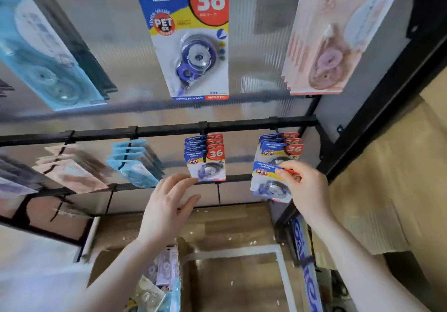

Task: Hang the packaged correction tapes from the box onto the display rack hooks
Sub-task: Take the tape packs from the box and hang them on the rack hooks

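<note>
My right hand (306, 190) pinches the top of a blue-and-red correction tape pack (268, 183), held in front of several matching packs (280, 149) hanging on the lower rail's right hook. My left hand (169, 205) is open with fingers spread, its fingertips just below the bottom corner of another hanging stack of the same packs (205, 161). A cardboard box (159, 280) with several packaged tapes sits low, between my forearms.
The black rack rail (154, 131) also carries light-blue packs (135, 161) and pink packs (70, 169) to the left. The upper row holds a big blue pack (191, 41), a pink stack (333, 38) and a light-blue stack (46, 50). Brown cardboard (377, 190) lies at the right.
</note>
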Motion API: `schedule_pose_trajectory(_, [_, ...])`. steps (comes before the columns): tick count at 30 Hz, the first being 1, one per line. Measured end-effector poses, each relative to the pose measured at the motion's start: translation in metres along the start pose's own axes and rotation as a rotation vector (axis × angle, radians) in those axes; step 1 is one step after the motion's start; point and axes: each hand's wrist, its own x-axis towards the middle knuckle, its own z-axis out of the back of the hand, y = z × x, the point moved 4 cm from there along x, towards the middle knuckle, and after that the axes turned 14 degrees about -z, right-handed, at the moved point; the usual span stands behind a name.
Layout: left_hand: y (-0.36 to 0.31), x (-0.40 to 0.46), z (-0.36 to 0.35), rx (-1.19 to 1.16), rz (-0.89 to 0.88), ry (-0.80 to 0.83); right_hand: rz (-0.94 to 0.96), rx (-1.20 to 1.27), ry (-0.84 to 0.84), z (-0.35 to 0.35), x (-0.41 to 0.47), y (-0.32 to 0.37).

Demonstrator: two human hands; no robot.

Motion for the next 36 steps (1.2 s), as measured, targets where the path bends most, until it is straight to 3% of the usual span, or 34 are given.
schedule_pose_trajectory(19, [-0.012, 0.030, -0.039, -0.029, 0.080, 0.096, 0.102, -0.023, 0.081, 0.000, 0.056, -0.036])
schedule_pose_trajectory(25, [-0.015, 0.029, -0.036, -0.035, 0.075, 0.116, 0.176, -0.142, 0.080, -0.001, 0.061, -0.028])
schedule_pose_trajectory(32, [-0.008, 0.020, -0.032, -0.059, 0.063, 0.113, 0.303, -0.368, 0.219, -0.007, 0.068, -0.034])
schedule_pose_trajectory(36, [-0.007, 0.018, -0.036, -0.063, 0.047, 0.108, 0.364, -0.326, 0.126, -0.002, 0.071, -0.029])
